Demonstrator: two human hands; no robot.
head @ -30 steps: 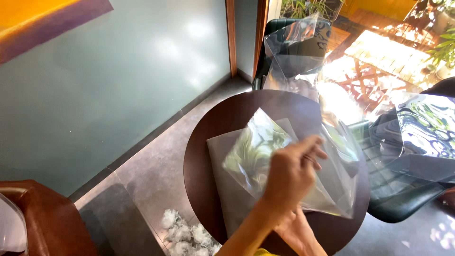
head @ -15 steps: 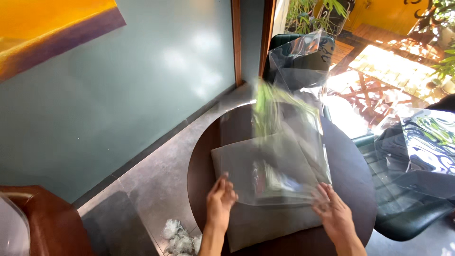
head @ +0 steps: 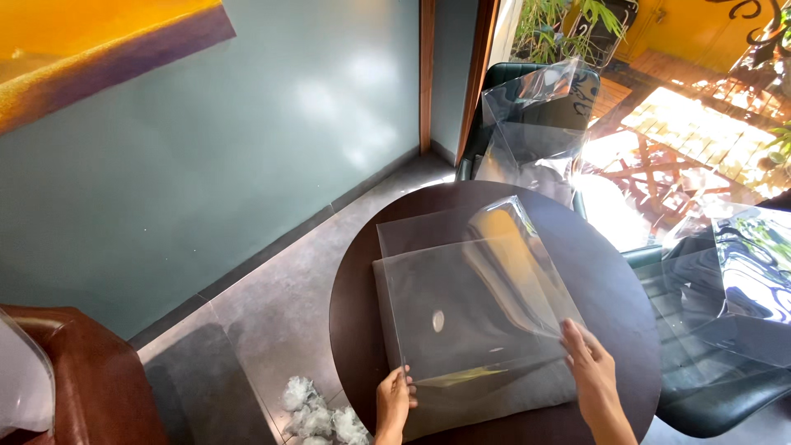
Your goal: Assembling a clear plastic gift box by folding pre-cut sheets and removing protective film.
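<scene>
Round dark brown tabletop [head: 610, 288] carries a stack of large square clear plastic sleeves [head: 461, 321], all empty, glossy and see-through, the top sleeve's flap curled upward. Left hand [head: 394, 404] pinches the stack's near edge in its grip. Right hand [head: 589, 379] lies flat, fingers spread, on the near right corner.

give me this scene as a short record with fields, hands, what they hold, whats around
left hand: left hand grips the near left corner of the clear square plastic sleeve
right hand: right hand lies flat on the sleeve's near right corner, fingers spread
sleeve: flat on more clear sheets, its flap curling up
surface: round dark wooden table
beyond table: clear plastic bags piled on a dark green chair
floor: crumpled white wrapping by the table's left edge
</scene>
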